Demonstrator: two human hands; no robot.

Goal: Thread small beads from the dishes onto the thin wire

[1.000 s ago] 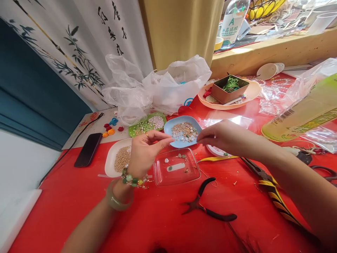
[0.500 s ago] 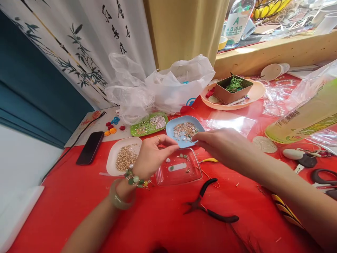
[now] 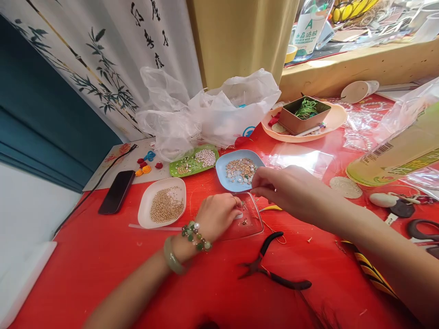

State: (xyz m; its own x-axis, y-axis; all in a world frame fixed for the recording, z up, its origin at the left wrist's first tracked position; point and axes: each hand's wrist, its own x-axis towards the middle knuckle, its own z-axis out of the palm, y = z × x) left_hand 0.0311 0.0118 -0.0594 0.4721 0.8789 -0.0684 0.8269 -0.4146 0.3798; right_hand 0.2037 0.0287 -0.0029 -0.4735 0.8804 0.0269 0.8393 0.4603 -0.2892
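My left hand (image 3: 219,214) is over the clear tray (image 3: 252,230), its fingers curled down and closed, their tips hidden behind the hand. A green beaded bracelet (image 3: 197,236) and a pale green bangle (image 3: 172,257) circle that wrist. Small beads and findings lie in the clear tray. My right hand (image 3: 274,183) hangs by the near right edge of the blue dish (image 3: 222,179), thumb and fingers pinched together; whatever they hold is too small to make out. Mixed gold and clear beads (image 3: 242,170) fill the blue dish.
Black-handled pliers (image 3: 262,265) lie open in front of the clear tray. Left of it are a white dish (image 3: 144,214) of gold beads, a green dish (image 3: 174,171) and a phone (image 3: 117,192). A bottle (image 3: 394,151), keys (image 3: 399,209) and scissors (image 3: 423,228) lie on the right.
My left hand has moved right and down from beside the blue dish to over the clear tray, its fingers now curled under. My right hand has barely shifted.
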